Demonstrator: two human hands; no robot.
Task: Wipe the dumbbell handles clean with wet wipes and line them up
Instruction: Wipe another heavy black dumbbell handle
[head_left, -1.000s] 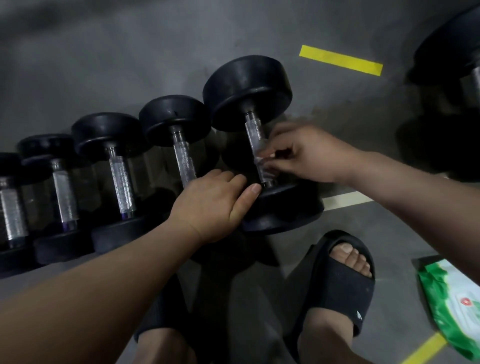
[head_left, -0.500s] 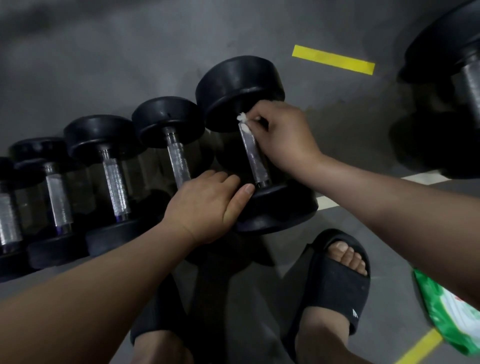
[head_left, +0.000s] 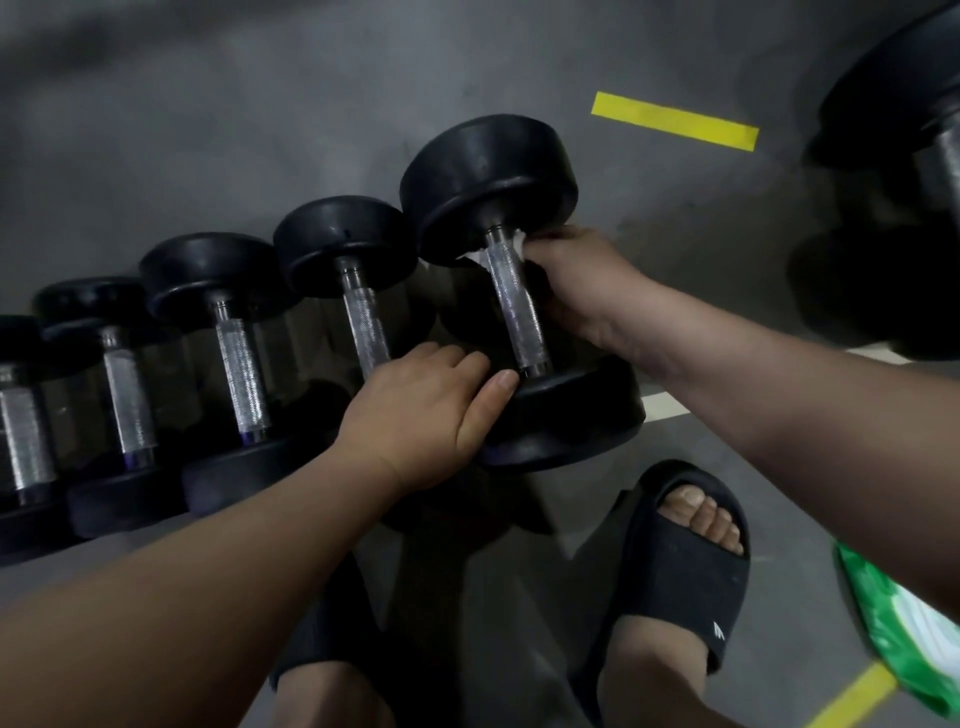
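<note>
Here the right hand's (head_left: 582, 283) grip clasps wipe (head_left: 519, 242) and handle (head_left: 518, 312); left hand (head_left: 421, 415) lies slack on the dumbbell (head_left: 488, 171).

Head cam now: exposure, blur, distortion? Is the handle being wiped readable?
Head view: dim and underexposed, black dumbbell heads merge into the shadows between them; the knurled handle catches light and reads sharp, the wet wipe a small bright patch by the right hand; wide-angle edges smear, the green wipes pack at right is blurred.
</note>
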